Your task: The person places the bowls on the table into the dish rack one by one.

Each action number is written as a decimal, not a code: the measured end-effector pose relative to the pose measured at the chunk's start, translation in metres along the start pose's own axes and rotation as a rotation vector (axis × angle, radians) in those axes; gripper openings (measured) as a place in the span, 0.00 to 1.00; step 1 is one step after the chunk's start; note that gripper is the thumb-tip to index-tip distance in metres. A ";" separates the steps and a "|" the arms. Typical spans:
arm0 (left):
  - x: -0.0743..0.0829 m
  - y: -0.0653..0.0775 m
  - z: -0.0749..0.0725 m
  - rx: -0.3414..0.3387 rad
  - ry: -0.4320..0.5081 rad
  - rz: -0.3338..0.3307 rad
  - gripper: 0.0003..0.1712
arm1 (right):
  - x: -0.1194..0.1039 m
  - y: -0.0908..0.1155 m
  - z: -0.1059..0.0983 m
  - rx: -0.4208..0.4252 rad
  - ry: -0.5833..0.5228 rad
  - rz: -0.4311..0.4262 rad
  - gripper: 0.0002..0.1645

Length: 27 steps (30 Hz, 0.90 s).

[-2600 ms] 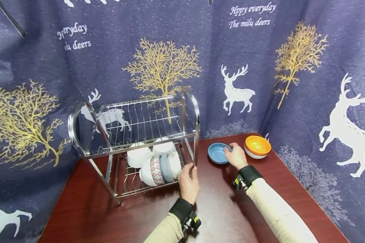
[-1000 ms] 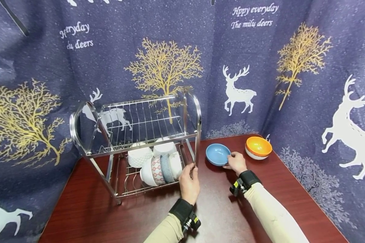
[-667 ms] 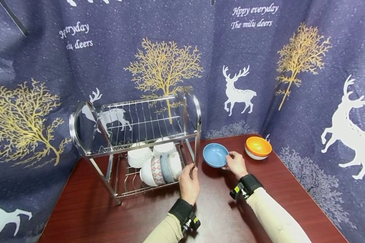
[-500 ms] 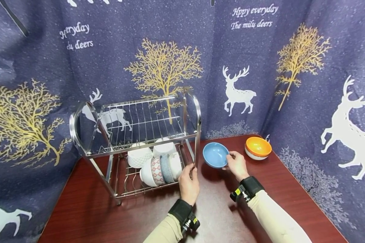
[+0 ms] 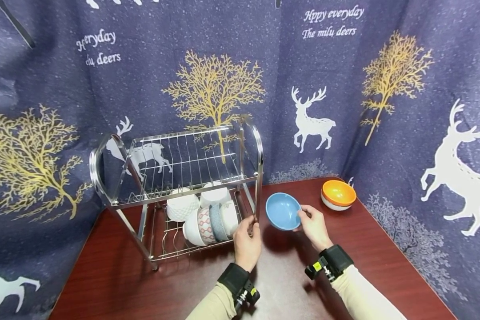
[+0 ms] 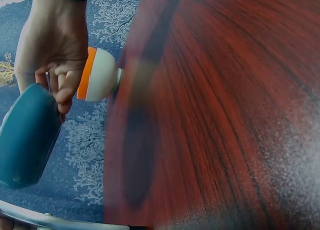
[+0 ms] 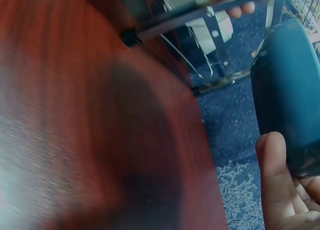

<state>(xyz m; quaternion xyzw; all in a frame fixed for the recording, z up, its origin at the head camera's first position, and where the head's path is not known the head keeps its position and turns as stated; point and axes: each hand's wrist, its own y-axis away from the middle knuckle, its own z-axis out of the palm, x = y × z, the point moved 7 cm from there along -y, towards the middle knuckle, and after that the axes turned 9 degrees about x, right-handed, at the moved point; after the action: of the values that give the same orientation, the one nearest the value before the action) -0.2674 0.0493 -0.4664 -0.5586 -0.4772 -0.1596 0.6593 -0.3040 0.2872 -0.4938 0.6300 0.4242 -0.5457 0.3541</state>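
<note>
My right hand [image 5: 314, 227] pinches the rim of a blue bowl [image 5: 282, 212], thumb on one side. The bowl is lifted off the table, its shadow below it in both wrist views; the right wrist view shows its dark blue outside [image 7: 287, 85] and my thumb [image 7: 274, 165]. My left hand [image 5: 246, 246] grips the front right post of a two-tier metal dish rack [image 5: 258, 195]. On the lower tier, white bowls [image 5: 182, 208], a red-patterned bowl [image 5: 205, 227] and a grey-blue bowl [image 5: 218, 222] lean on their sides or sit upside down.
An orange bowl [image 5: 339, 192] sits nested in a white bowl [image 5: 336, 206] at the back right of the reddish-brown table [image 5: 288, 284]. The rack's upper tier [image 5: 188, 164] shows bare wires. A dark curtain with deer and trees [image 5: 304, 58] hangs behind.
My right hand has taken the blue bowl by its rim, lifted it and brought it left and nearer, tilting it a little. My left hand has stayed on the rack post.
</note>
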 end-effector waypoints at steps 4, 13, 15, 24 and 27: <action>0.002 0.001 -0.003 -0.019 -0.013 0.009 0.14 | 0.003 0.009 -0.003 0.029 0.018 -0.029 0.17; 0.009 0.006 -0.008 -0.059 0.008 0.008 0.16 | 0.005 0.021 -0.007 0.088 0.071 -0.052 0.15; 0.009 0.007 -0.010 -0.078 0.041 -0.023 0.15 | 0.003 0.026 -0.006 0.080 0.031 -0.031 0.15; 0.013 0.011 -0.021 -0.179 0.147 -0.187 0.17 | -0.010 0.051 -0.002 0.082 -0.036 -0.036 0.14; 0.020 0.012 -0.023 -0.232 0.204 -0.226 0.15 | -0.010 0.057 -0.001 0.072 -0.061 -0.053 0.14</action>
<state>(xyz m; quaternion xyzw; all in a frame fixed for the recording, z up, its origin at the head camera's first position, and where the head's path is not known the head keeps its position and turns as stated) -0.2384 0.0386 -0.4555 -0.5546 -0.4461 -0.3426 0.6133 -0.2515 0.2647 -0.4842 0.6139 0.4099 -0.5887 0.3293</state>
